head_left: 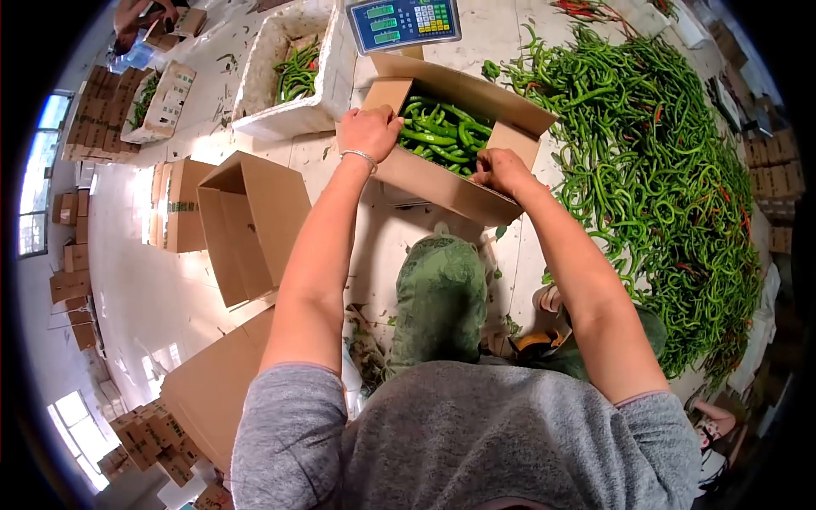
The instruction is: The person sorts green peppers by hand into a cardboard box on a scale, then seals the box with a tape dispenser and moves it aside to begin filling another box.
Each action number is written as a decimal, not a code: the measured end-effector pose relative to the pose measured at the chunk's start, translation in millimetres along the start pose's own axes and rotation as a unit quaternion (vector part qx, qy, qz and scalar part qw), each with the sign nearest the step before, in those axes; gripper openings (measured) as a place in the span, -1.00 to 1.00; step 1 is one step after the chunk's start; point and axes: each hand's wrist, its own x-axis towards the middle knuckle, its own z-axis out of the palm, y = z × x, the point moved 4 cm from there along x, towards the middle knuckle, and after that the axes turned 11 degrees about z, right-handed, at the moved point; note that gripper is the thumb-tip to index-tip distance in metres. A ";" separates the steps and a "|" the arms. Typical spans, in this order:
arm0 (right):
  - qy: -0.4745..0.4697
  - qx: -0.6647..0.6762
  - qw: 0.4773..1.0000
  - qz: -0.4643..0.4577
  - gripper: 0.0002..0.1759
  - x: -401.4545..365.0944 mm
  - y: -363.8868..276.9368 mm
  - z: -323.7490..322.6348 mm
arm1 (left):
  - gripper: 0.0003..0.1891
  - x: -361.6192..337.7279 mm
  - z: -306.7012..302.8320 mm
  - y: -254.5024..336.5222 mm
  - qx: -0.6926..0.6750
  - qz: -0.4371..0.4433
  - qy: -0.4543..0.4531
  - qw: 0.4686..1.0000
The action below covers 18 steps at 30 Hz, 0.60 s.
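An open cardboard box (450, 194) of green chili peppers (435, 134) stands in front of me with its flaps raised. At its near left corner, my left hand (374, 133) is closed over the cardboard edge. My right hand (503, 172) reaches over the near wall at the right end. Its fingers are curled down beside the peppers, and what lies between them is hidden. Directly behind the box is a digital scale display (405, 24).
A large heap of green peppers (633, 170) covers the floor at right. A foam crate (259, 85) holds more peppers. Empty cardboard boxes (255, 225) stand at left, with stacked cartons (102, 110) beyond. Another person's arms (127, 24) show at the upper left.
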 end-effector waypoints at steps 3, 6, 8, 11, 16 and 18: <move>-0.042 0.054 0.998 -0.012 -0.70 7.3 9.0 -0.7 | -0.78 9.9 6.9 1.3 -0.044 -0.019 0.035 0.998; -0.159 0.194 0.967 0.053 -0.72 12.5 18.8 2.4 | -0.81 15.3 16.0 4.5 -0.055 -0.031 0.141 0.988; -0.068 0.125 0.990 0.004 -0.71 1.7 13.5 -15.0 | -0.78 16.0 26.3 4.3 -0.044 -0.032 0.189 0.981; 0.164 0.034 0.982 -0.083 -0.66 -27.0 -20.4 -41.0 | -0.72 10.1 34.4 10.3 -0.042 -0.058 0.229 0.971; 0.137 -0.168 0.957 -0.191 -0.25 -17.1 -35.6 1.8 | -0.54 19.3 59.2 3.7 0.027 -0.099 0.218 0.971; 0.119 -0.214 0.956 -0.164 -0.19 -9.7 -39.3 10.0 | -0.49 19.7 60.9 -2.4 0.009 -0.110 0.219 0.969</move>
